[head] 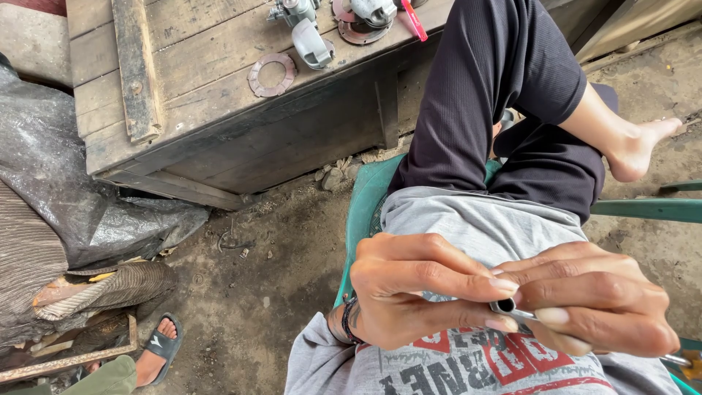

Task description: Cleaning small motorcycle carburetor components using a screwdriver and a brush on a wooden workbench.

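Note:
My left hand (417, 289) and my right hand (596, 296) meet close to my chest, over my grey shirt (475, 227). Between their fingertips I pinch a small dark metal tube-like part (504, 306) with a thin shiny stem running under my right fingers. Left thumb and forefinger grip its open end; the right fingers hold the stem. A dark band circles my left wrist. I sit on a green plastic chair (362, 201) with my legs in dark trousers (490, 95) crossed and one bare foot (636, 146) out to the right.
A worn wooden bench (175, 95) stands ahead, carrying a rusty ring gasket (272, 74), grey metal engine parts (311, 36) and a red-handled tool (414, 20). Black plastic sheeting (58, 190) lies left. Another person's foot in a sandal (157, 351) is at the bottom left on the dirt floor.

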